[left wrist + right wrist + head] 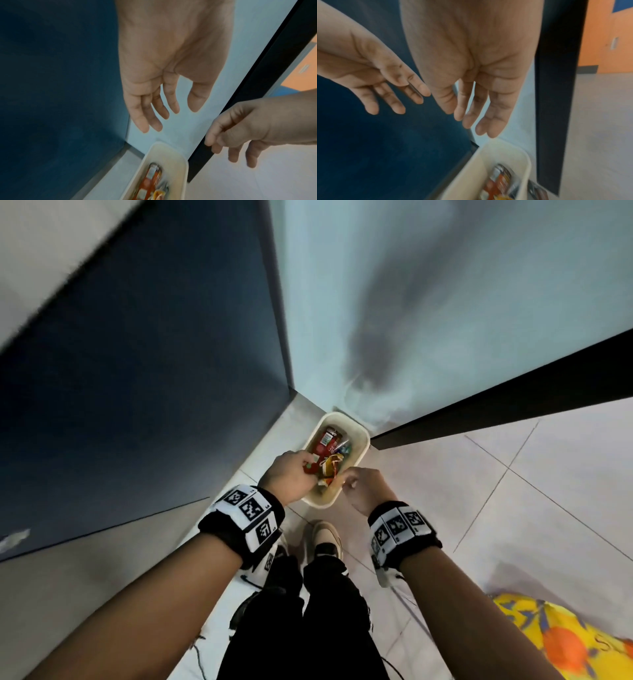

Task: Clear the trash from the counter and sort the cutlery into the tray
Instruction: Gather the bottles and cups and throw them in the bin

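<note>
A cream bin (359, 436) stands on the floor in the corner. It holds a red can (327, 438) and crumpled coloured wrappers (330, 467). My left hand (301, 470) hovers over the bin's near left rim and my right hand (352, 481) over its near right rim. The left wrist view shows the left hand (171, 113) with fingers straight and spread, nothing in it, above the bin (171, 147). In the right wrist view the right hand (467, 121) is likewise loose and empty above the bin (505, 152). No cutlery or tray is in view.
A dark blue panel (154, 371) rises on the left, a pale frosted wall (445, 302) behind the bin, and a black frame (496, 405) on the right. My shoes (325, 539) stand on pale floor tiles (513, 491). A yellow and orange bag (555, 642) lies at the lower right.
</note>
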{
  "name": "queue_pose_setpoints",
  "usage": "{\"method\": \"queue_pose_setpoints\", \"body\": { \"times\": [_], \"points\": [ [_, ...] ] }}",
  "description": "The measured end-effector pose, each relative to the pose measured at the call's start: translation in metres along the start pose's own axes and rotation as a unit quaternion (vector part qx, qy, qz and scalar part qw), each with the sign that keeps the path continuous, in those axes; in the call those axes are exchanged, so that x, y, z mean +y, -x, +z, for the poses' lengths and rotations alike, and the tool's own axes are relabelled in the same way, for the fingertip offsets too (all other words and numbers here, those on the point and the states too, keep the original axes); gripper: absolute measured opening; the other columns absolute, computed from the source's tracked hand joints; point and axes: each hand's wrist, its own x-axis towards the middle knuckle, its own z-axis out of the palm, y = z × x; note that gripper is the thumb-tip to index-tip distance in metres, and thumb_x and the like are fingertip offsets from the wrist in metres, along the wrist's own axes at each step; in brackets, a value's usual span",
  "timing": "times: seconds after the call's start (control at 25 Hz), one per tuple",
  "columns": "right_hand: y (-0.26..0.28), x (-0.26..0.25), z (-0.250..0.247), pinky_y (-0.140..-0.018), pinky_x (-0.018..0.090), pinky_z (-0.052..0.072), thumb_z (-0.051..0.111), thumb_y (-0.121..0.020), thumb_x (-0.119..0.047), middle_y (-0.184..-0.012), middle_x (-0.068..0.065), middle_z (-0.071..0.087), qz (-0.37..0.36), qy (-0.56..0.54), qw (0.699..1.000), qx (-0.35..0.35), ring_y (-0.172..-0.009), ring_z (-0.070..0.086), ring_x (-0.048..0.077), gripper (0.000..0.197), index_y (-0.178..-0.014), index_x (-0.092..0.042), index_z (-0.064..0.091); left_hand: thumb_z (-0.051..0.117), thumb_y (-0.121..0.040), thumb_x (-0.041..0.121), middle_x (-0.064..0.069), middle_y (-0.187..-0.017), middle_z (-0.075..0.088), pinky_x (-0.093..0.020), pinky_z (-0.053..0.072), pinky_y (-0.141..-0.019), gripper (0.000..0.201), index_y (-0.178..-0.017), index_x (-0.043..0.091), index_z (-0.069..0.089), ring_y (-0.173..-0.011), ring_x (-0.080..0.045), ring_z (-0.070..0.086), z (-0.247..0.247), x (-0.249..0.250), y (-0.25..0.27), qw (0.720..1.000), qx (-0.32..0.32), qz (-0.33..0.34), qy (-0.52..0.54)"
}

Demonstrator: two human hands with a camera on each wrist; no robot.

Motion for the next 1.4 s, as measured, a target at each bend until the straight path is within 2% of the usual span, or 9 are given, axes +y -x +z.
{"method": "queue_pose_setpoints", "body": {
  "times": [0.32,0.44,0.56,0.64,0.76,0.88,1.04,1.2,1.4],
  "points": [
    [0.143,-0.104,-0.118,-0.091,0.029,0.05,0.053,-0.085,-0.021,-0.108,0.006,0.068,-0.12,-0.03,0.99,0.062,-0.092,0.064,0.02,0.027,-0.108,-0.013,0.065,0.06,-0.086,0.022,0.0,-0.118,0.061,-0.023,0.042,-0.089,0.042,-0.126,0.019,0.052,-0.11,-0.016,0.056,-0.113,0.077,0.176,0.988,0.104,0.061,0.101],
    [0.187,-0.139,-0.155,-0.082,0.025,0.047,0.057,-0.085,-0.014,-0.107,0.006,0.068,-0.197,-0.045,0.977,0.063,-0.073,0.055,0.012,0.022,-0.105,-0.013,0.066,0.06,-0.086,0.023,0.006,-0.103,0.058,-0.01,0.039,-0.069,0.039,-0.124,0.018,0.053,-0.093,-0.008,0.053,-0.153,0.094,0.24,0.974,0.159,0.102,0.128],
    [0.218,-0.176,-0.182,-0.066,0.002,0.041,0.059,-0.085,-0.015,-0.092,0.0,0.065,-0.279,-0.038,0.957,0.07,-0.056,0.052,-0.01,0.019,-0.103,-0.014,0.067,0.062,-0.085,0.024,0.007,-0.094,0.06,-0.01,0.041,-0.065,0.033,-0.118,0.019,0.058,-0.078,-0.007,0.054,-0.192,0.101,0.294,0.958,0.213,0.126,0.148],
    [0.234,-0.209,-0.196,-0.058,-0.001,0.04,0.059,-0.085,-0.017,-0.087,-0.004,0.062,-0.316,-0.035,0.947,0.057,-0.056,0.055,-0.007,0.02,-0.103,-0.016,0.066,0.062,-0.084,0.021,0.007,-0.09,0.061,-0.006,0.04,-0.064,0.026,-0.111,0.02,0.062,-0.074,-0.008,0.055,-0.223,0.098,0.326,0.935,0.282,0.141,0.165],
    [0.254,-0.264,-0.212,-0.065,0.006,0.04,0.058,-0.086,-0.018,-0.088,-0.005,0.062,-0.378,-0.003,0.925,0.042,-0.061,0.052,0.0,0.021,-0.106,-0.016,0.066,0.062,-0.083,0.018,0.014,-0.083,0.06,-0.002,0.039,-0.056,0.022,-0.105,0.024,0.063,-0.064,-0.005,0.055,-0.268,0.086,0.365,0.904,0.363,0.148,0.173],
    [0.258,-0.311,-0.221,-0.072,0.016,0.04,0.057,-0.086,-0.015,-0.093,-0.005,0.061,-0.414,0.009,0.909,0.046,-0.063,0.051,0.0,0.022,-0.107,-0.014,0.066,0.062,-0.084,0.018,0.009,-0.09,0.062,-0.019,0.047,-0.072,0.026,-0.109,0.019,0.063,-0.07,-0.012,0.056,-0.306,0.067,0.383,0.88,0.434,0.123,0.151],
    [0.255,-0.389,-0.228,-0.07,0.02,0.041,0.058,-0.086,-0.017,-0.095,-0.006,0.06,-0.443,0.03,0.894,0.064,-0.071,0.055,0.016,0.022,-0.107,-0.015,0.066,0.061,-0.082,0.024,-0.001,-0.115,0.061,-0.026,0.042,-0.088,0.038,-0.12,0.019,0.059,-0.104,-0.022,0.056,-0.375,0.02,0.388,0.864,0.499,0.02,0.066],
    [0.241,-0.467,-0.232,-0.06,0.011,0.041,0.059,-0.085,-0.015,-0.094,-0.005,0.059,-0.473,-0.002,0.876,0.094,-0.073,0.054,0.017,0.018,-0.101,-0.015,0.066,0.065,-0.077,0.031,-0.013,-0.14,0.044,-0.04,0.041,-0.105,0.064,-0.136,0.015,0.044,-0.126,-0.031,0.046,-0.422,-0.016,0.369,0.894,0.44,-0.076,-0.012],
    [0.203,-0.557,-0.233,-0.084,0.021,0.039,0.058,-0.084,-0.011,-0.114,0.008,0.059,-0.464,0.088,0.87,0.146,-0.092,0.053,0.021,0.026,-0.11,-0.01,0.064,0.068,-0.074,0.029,-0.007,-0.14,0.046,-0.044,0.046,-0.101,0.074,-0.14,0.018,0.036,-0.124,-0.028,0.05,-0.45,-0.037,0.353,0.917,0.37,-0.116,-0.087]
  ]
}}
